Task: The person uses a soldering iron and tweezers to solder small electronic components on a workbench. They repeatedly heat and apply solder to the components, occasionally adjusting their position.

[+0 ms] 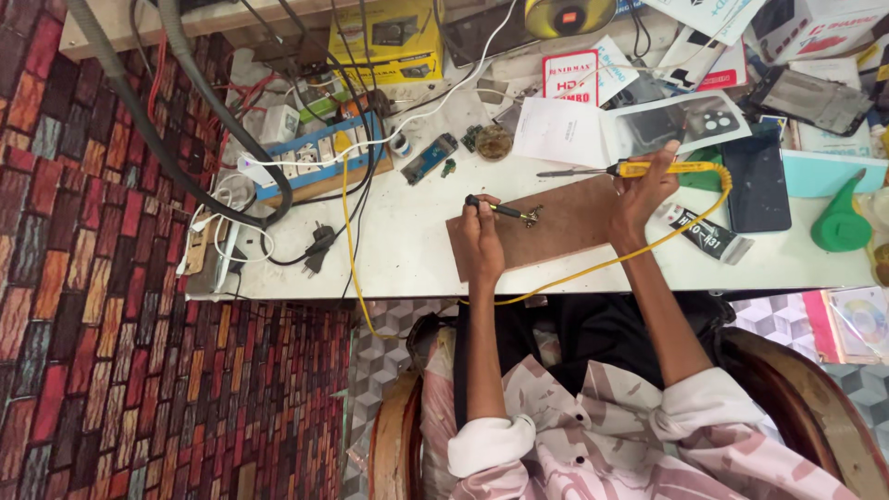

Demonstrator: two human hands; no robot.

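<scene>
My left hand [481,231] grips black tweezers [500,210] that pinch a small brass part [532,217] over a brown wooden board [565,222] on the white workbench [407,241]. My right hand [645,190] holds a yellow-handled soldering iron [639,169] lying level, its dark tip pointing left above the board. The iron's yellow cord [685,227] loops round my right wrist and runs off the bench's front edge.
A blue power strip [319,157] with several plugs and cables sits at the left. A small blue circuit board [431,157], papers, a dark phone [757,181], a green bottle [841,222] and boxes crowd the back and right. Patterned carpet lies left.
</scene>
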